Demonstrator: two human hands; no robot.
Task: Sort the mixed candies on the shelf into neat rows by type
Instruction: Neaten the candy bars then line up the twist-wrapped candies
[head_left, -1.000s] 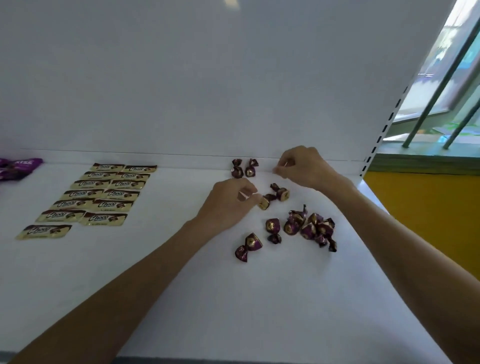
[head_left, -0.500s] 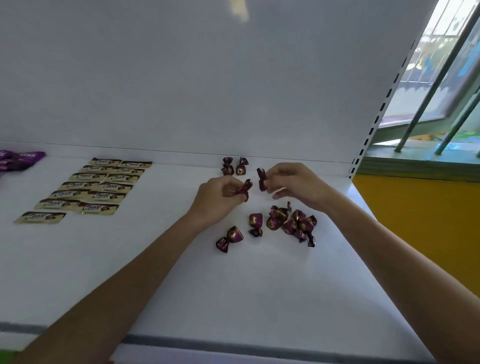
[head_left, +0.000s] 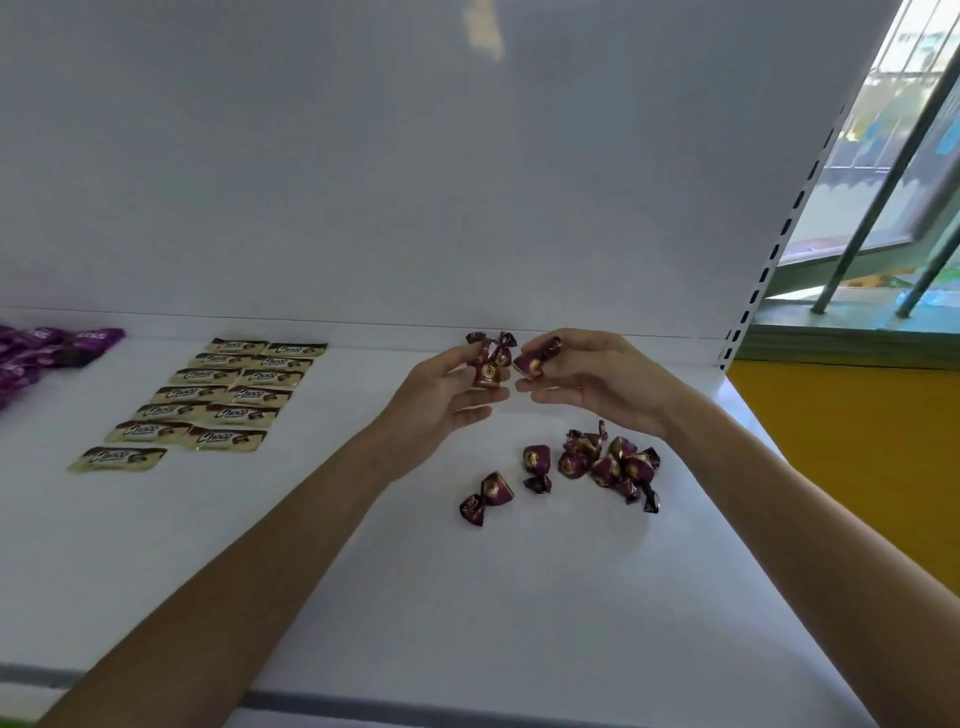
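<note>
My left hand (head_left: 441, 397) holds a maroon twist-wrapped candy (head_left: 487, 373) above the white shelf (head_left: 467, 597). My right hand (head_left: 597, 382) holds a second maroon candy (head_left: 535, 359) close beside it. Behind the held candies, two more maroon candies (head_left: 503, 344) stand at the back wall, partly hidden. A loose pile of maroon candies (head_left: 613, 465) lies below my right hand, with two separate ones (head_left: 536, 465) (head_left: 485, 496) to its left. Gold Choco bars (head_left: 228, 397) lie in two neat columns at left.
Purple candy packs (head_left: 36, 353) lie at the far left edge. The shelf's white back wall (head_left: 415, 182) rises behind, and a slotted upright (head_left: 769, 270) marks the right end. Beyond it are a yellow floor (head_left: 857, 441) and window bars.
Both hands have lifted off the shelf, each with a maroon candy, and now hold them side by side in the air. The view has shifted slightly.
</note>
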